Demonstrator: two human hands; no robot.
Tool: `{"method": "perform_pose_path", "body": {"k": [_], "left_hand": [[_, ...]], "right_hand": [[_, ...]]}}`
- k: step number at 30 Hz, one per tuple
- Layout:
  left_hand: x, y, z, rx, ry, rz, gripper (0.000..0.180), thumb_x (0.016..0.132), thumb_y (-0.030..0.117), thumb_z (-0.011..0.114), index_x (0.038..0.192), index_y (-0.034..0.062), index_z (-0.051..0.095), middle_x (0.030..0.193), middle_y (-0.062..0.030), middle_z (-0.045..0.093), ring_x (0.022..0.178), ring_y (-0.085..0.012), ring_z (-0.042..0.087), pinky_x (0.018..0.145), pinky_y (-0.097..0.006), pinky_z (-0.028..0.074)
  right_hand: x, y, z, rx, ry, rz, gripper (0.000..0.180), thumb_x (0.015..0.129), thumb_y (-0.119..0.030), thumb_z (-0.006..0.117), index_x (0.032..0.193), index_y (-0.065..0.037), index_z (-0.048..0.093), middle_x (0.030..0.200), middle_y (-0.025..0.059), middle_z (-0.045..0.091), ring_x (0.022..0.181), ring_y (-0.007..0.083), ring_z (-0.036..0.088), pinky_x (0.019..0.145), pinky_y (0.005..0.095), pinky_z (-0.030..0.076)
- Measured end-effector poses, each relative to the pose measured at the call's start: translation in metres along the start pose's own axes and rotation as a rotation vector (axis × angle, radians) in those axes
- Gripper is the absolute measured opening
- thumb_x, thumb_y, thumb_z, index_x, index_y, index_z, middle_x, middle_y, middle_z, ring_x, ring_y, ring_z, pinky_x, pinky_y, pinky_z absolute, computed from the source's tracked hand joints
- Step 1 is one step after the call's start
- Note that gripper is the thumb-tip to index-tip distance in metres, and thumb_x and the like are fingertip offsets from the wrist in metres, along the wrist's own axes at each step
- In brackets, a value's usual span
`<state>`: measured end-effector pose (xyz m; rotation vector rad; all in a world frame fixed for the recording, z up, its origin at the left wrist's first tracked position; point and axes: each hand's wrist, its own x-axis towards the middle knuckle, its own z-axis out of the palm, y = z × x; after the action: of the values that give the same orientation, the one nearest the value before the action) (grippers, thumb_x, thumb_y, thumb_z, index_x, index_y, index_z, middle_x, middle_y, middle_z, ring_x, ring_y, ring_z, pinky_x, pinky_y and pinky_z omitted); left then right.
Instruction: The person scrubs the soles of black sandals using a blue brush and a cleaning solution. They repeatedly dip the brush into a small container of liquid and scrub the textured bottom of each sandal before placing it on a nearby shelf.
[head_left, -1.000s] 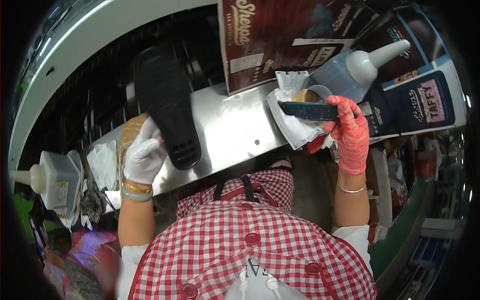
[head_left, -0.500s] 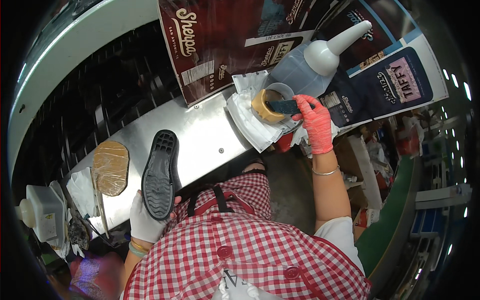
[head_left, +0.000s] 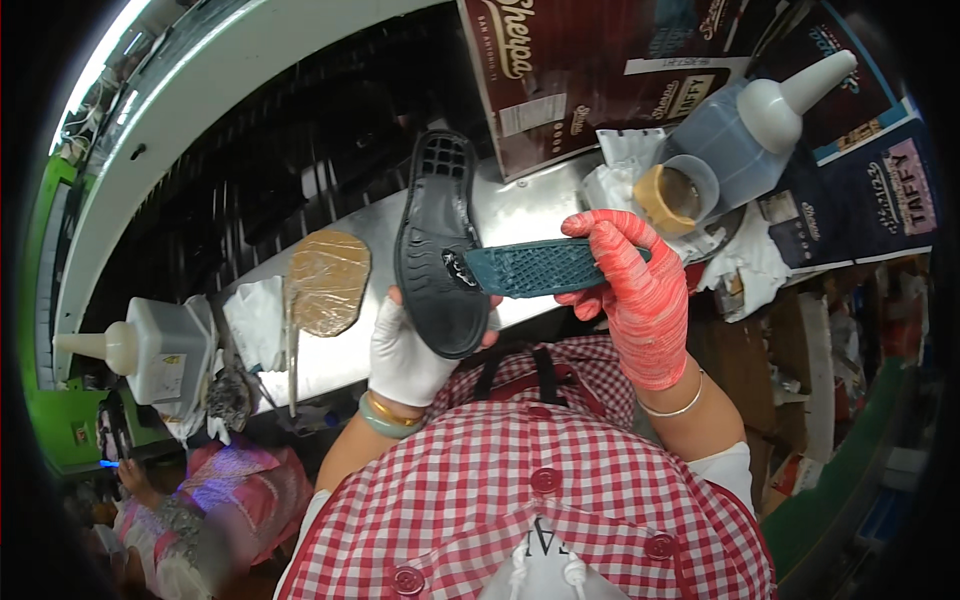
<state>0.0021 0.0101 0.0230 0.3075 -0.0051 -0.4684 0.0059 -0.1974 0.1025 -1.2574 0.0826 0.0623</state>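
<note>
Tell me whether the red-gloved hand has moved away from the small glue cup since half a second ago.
Yes. The right hand has drawn back from the glue cup, leftward and toward the person, bringing the teal brush onto the black sole.

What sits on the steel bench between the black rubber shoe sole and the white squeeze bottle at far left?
Head view: a tan oval insole-shaped piece and a crumpled white sheet lie between the black rubber shoe sole and the white squeeze bottle.

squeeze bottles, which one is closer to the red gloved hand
The squeeze bottle at upper right, behind the small cup, is closer to the right hand. The other bottle stands far left.
</note>
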Motion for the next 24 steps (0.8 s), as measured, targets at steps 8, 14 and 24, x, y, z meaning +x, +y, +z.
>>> {"method": "perform_pose_path", "body": {"k": [8,14,24], "left_hand": [[-0.006,-0.008,0.005,0.036,0.036,0.033,0.069,0.083,0.043,0.061,0.137,0.0102,0.032,0.134,-0.0198,0.038,0.120,-0.0385,0.044,0.081,-0.062,0.050],[-0.007,-0.009,0.005,0.148,-0.014,-0.004,0.073,0.081,0.044,0.063,0.138,0.0103,0.031,0.135,-0.0188,0.037,0.123,-0.0368,0.042,0.082,-0.059,0.051],[-0.014,-0.003,0.007,0.329,-0.012,-0.107,0.098,0.068,0.046,0.077,0.140,0.0086,0.023,0.135,-0.0156,0.039,0.123,-0.0399,0.041,0.090,-0.052,0.049]], "right_hand": [[0.001,0.011,0.027,0.021,-0.034,0.030,0.025,0.093,-0.023,0.054,0.106,-0.003,0.060,0.085,0.0057,0.065,0.067,0.0086,0.063,0.053,0.0168,0.046],[0.001,0.014,0.029,-0.008,0.007,-0.024,0.024,0.092,-0.019,0.055,0.104,0.000,0.061,0.088,0.0058,0.064,0.068,0.0101,0.063,0.054,0.0184,0.049],[0.016,-0.004,0.026,-0.010,0.067,-0.196,0.021,0.091,-0.016,0.056,0.103,0.001,0.061,0.087,0.0060,0.065,0.068,0.0110,0.064,0.051,0.0189,0.047]]}}
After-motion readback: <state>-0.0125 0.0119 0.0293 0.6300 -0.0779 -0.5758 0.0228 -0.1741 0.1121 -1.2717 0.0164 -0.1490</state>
